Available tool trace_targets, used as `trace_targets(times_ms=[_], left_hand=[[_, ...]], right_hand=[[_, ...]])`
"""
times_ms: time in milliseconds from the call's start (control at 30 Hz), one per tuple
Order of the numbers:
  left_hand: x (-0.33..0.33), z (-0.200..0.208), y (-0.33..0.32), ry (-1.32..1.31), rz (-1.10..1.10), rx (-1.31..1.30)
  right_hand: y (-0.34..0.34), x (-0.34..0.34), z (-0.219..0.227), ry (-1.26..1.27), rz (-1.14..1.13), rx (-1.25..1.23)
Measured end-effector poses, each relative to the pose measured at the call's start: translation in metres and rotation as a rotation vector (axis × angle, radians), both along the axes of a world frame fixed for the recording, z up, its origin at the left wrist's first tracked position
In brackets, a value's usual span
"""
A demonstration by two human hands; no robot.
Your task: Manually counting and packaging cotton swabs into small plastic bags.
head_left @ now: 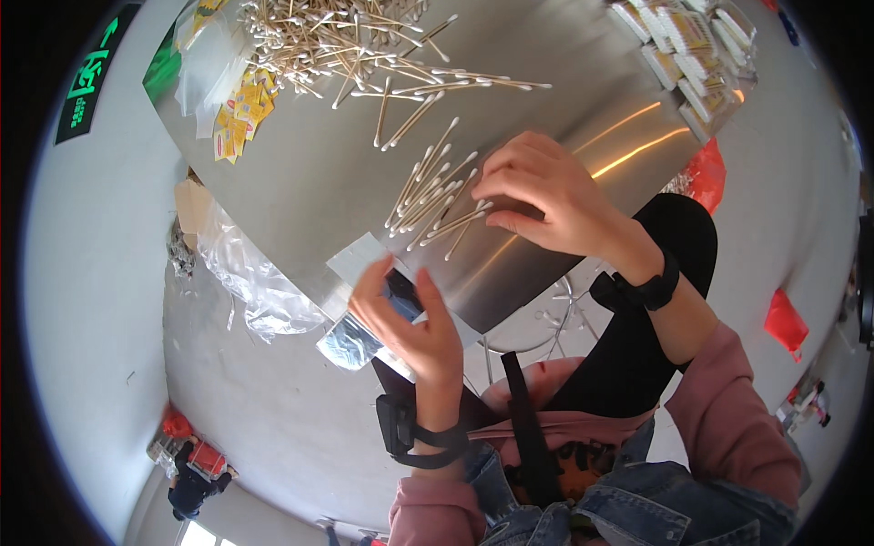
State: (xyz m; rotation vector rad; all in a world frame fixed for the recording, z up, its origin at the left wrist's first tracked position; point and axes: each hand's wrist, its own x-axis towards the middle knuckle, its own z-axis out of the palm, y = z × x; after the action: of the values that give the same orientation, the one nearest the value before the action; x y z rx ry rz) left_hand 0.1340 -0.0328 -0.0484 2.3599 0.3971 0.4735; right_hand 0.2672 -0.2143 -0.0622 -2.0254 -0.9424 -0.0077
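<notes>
A loose group of cotton swabs [426, 196] with white tips lies on the metal table before me. My right hand [546, 196] is at the right side of these swabs, fingers curved and thumb apart from them. Its fingertips come close to the swab ends; whether they touch cannot be made out. My left hand [410, 318] hovers at the near table edge with thumb and fingers spread, holding nothing visible. Beneath it lie clear plastic bags [350, 344], partly hidden by the hand.
A large heap of cotton swabs [319, 41] covers the far left of the table [564, 100]. Yellow printed packets [244, 114] and clear bags [205, 77] lie beside it. Packed swab bundles [687, 50] are stacked far right. Crumpled plastic [259, 282] hangs off the left edge.
</notes>
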Motion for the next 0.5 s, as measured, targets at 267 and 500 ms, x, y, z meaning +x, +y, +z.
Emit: trace_targets(times_ms=[267, 500], left_hand=[[0.011, -0.009, -0.007, 0.103, -0.100, 0.105], [0.010, -0.003, -0.001, 0.186, -0.195, 0.187]], right_hand=[[0.010, -0.005, -0.004, -0.033, 0.034, -0.057], [0.017, -0.005, -0.008, -0.065, -0.012, -0.049]])
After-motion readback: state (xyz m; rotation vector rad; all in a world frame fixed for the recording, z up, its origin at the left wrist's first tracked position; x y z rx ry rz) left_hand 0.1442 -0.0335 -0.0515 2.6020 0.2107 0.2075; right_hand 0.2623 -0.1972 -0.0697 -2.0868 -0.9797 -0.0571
